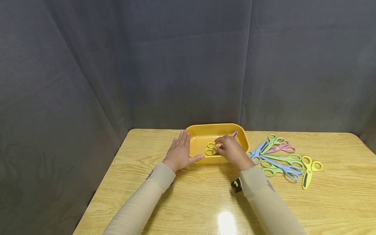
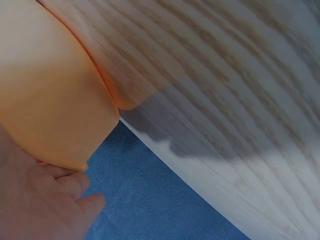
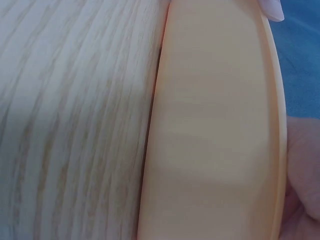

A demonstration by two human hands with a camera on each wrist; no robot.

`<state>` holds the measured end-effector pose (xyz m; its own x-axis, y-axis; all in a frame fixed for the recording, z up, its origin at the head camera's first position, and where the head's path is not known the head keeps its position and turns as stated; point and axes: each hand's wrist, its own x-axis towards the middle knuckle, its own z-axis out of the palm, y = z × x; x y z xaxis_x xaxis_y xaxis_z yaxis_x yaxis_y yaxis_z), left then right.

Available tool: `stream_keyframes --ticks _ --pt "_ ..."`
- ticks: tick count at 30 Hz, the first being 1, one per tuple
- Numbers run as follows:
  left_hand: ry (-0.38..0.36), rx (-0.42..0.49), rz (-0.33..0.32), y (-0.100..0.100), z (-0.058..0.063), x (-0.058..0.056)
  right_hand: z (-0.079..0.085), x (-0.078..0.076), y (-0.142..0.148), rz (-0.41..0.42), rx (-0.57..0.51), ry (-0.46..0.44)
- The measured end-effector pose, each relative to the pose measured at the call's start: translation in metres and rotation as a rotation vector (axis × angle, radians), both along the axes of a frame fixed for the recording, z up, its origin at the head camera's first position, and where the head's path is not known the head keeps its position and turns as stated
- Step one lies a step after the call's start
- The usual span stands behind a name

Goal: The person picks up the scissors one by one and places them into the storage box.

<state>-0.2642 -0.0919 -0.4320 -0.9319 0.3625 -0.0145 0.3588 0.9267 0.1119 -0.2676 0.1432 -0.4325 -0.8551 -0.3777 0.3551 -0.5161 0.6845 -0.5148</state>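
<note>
A yellow plastic tray [image 1: 202, 159] stands at the back of the wooden table. My left hand [image 1: 180, 152] lies along its left side with straight fingers, the thumb reaching over the front rim; the left wrist view shows its fingers [image 2: 65, 187] at the rim. My right hand [image 1: 232, 150] reaches inside over the right half and pinches purple scissors [image 1: 218, 145] by the handle, their blade tip pointing to the back right. Yellow scissors [image 1: 210, 151] lie in the tray under that hand, partly covered by it. The right wrist view has the right hand [image 3: 303, 172] beyond the tray wall.
To the right of the tray is a loose pile of scissors: blue scissors [image 1: 289, 170], green scissors [image 1: 274, 140] and pink scissors [image 1: 283, 148] overlap there. Another yellow pair of scissors [image 1: 308, 171] lies at the pile's right edge. A grey curtain [image 1: 188, 65] hangs behind the table.
</note>
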Motion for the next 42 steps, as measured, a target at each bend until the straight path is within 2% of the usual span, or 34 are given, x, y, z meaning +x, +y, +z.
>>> stream_keyframes --ticks 7,13,20,42 --pt "-0.012 0.024 0.006 0.0011 -0.0003 -0.0006 0.0016 -0.0033 0.0025 0.016 0.003 -0.042" --pt "-0.014 0.046 0.008 0.0002 -0.0021 -0.0007 0.0038 -0.0051 0.0027 0.032 -0.002 -0.135" --pt "-0.011 0.055 0.005 0.0004 -0.0043 -0.0018 0.0040 -0.0058 0.0024 0.009 0.014 -0.227" --pt "-0.013 0.113 0.013 -0.0005 -0.0056 -0.0010 0.0029 -0.0095 0.0002 -0.052 -0.025 -0.321"
